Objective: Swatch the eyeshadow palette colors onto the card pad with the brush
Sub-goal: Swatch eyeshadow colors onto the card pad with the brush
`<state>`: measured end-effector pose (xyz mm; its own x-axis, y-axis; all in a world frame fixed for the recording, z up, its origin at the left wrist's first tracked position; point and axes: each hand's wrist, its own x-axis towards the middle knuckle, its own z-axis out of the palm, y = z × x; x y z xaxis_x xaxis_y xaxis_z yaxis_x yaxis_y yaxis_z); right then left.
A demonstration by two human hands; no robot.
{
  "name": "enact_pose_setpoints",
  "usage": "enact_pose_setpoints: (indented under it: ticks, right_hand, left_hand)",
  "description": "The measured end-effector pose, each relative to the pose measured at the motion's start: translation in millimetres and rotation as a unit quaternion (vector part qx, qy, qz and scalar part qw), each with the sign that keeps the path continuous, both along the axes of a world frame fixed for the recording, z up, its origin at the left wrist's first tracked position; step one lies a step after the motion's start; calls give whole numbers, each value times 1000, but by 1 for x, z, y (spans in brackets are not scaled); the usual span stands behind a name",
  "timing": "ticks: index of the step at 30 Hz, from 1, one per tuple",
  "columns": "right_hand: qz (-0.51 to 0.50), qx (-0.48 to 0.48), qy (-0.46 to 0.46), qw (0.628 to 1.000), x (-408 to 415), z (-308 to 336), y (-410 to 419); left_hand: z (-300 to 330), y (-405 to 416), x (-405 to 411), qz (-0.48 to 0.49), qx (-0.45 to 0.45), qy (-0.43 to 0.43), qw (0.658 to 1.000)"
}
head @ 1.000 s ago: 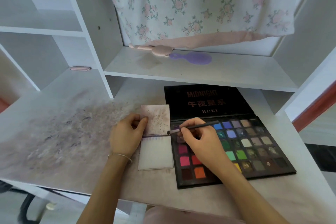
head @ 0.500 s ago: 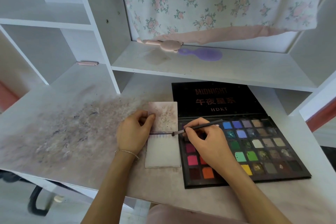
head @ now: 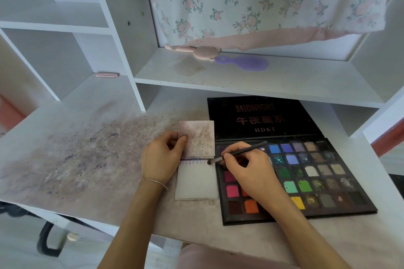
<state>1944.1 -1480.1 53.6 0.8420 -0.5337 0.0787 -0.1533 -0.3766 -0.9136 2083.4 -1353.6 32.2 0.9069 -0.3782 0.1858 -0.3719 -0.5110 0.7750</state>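
Your left hand [head: 162, 159] pinches flipped-up cover, pinning card pad [head: 196, 181] flat beside palette [head: 328, 181] so reach stays short. Your right hand [head: 251, 170] pinches brush [head: 240, 153] pen-style; tip meets page's top edge, starting swatch row.

We wear a thin silver chain bracelet [head: 155, 182] on our left wrist, both forearms bare, pink cloth [head: 218, 257] over our lap.

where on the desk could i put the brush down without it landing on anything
Free: the stained desk left of the left hand, and the strip in front of the palette. Crowded: the middle, where the card pad, brush and right hand meet.
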Motion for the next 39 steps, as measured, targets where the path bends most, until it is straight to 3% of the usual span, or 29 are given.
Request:
enact_pose_setpoints:
  ticks: [20, 23, 31, 39]
  right_hand:
    - [3, 0, 0, 1000, 0, 1, 1]
    - [-4, -13, -20, 1000, 1, 0, 0]
    - [-67, 88, -130, 985, -13, 7, -10]
    - [-74, 73, -86, 991, -50, 5, -20]
  left_hand:
    - [0, 0, 1, 2, 12, -4, 1000]
    - [-1, 0, 1, 3, 11, -5, 1000]
    - [3, 0, -4, 11, 8, 1, 1000]
    - [8, 2, -23, 36, -34, 13, 999]
